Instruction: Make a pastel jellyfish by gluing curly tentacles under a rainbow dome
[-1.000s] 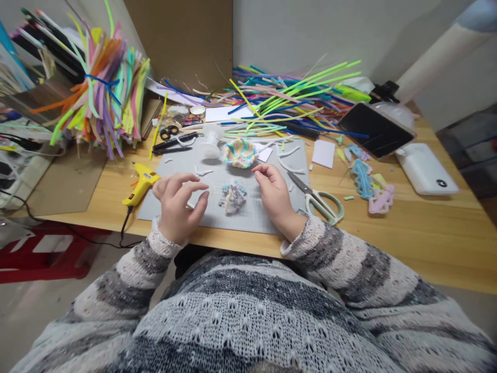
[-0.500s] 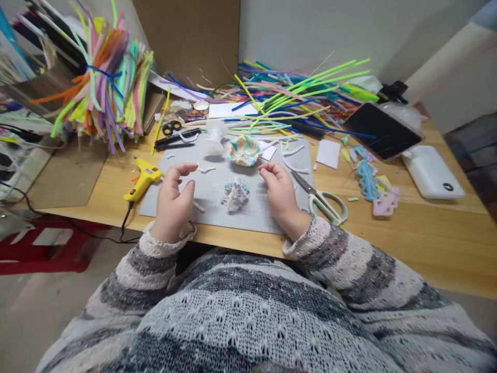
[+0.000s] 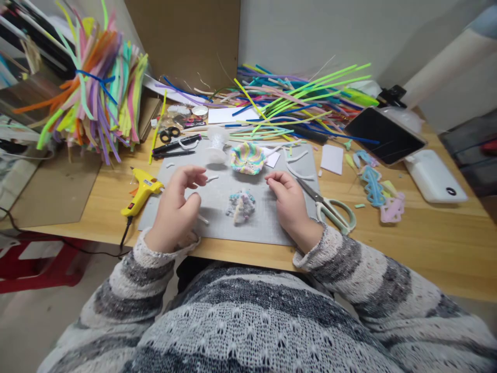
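My left hand [image 3: 176, 210] hovers over the left part of the grey cutting mat [image 3: 267, 228], its fingers curved and the thumb apart, holding nothing. Across from it, my right hand [image 3: 289, 202] is closed, fingertips bent together; whether anything thin is in them I cannot make out. Between the hands lies a small grey, blue and cream fuzzy piece [image 3: 241, 206], touched by neither. Behind that stands a pastel striped pipe-cleaner bowl [image 3: 248, 158], with a spool of clear thread [image 3: 216, 147] beside it. Short white pipe-cleaner pieces [image 3: 298, 165] are scattered on the mat.
A yellow glue gun [image 3: 143, 190] lies left of the mat, scissors [image 3: 336, 212] at its right edge. Bundled pipe cleaners [image 3: 93, 88] stand back left; loose ones [image 3: 295, 101] pile along the wall. A phone [image 3: 384, 134], a white power bank [image 3: 437, 176] and pastel pieces [image 3: 373, 186] sit right.
The camera view has shifted slightly, so the table sits a little lower in the picture. Both hands keep nearly the same pose around the fuzzy piece. Nothing was picked up or let go.
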`<action>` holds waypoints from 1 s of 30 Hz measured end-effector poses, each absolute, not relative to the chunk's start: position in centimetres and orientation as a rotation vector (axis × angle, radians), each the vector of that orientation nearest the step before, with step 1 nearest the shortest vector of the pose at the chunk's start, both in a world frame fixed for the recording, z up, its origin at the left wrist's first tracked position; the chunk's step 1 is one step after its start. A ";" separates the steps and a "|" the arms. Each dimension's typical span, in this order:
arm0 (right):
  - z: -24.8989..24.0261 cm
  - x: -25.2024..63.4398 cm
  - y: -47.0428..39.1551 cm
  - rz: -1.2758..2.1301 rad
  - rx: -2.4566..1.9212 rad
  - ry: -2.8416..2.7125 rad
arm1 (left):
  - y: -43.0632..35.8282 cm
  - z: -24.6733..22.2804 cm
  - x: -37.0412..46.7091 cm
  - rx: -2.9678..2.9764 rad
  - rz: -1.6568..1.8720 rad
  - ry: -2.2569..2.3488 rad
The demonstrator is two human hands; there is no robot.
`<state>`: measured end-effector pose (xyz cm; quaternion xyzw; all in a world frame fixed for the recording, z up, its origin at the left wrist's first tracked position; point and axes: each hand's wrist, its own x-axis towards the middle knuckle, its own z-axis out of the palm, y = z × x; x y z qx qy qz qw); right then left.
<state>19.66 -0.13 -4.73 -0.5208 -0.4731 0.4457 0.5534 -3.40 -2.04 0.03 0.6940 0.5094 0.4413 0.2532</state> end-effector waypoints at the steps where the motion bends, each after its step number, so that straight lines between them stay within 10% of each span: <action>1: -4.7 19.7 -0.1 1.049 -1.235 -1.126 | -1.5 0.6 -3.4 1.961 1.103 1.386; 13: -4.8 19.6 -1.5 0.897 -1.060 -1.435 | 1.8 -0.8 -3.0 2.300 0.463 1.310; 30: -4.0 19.2 -1.8 0.777 -0.990 -1.736 | 1.1 -1.7 -2.5 2.106 0.689 1.189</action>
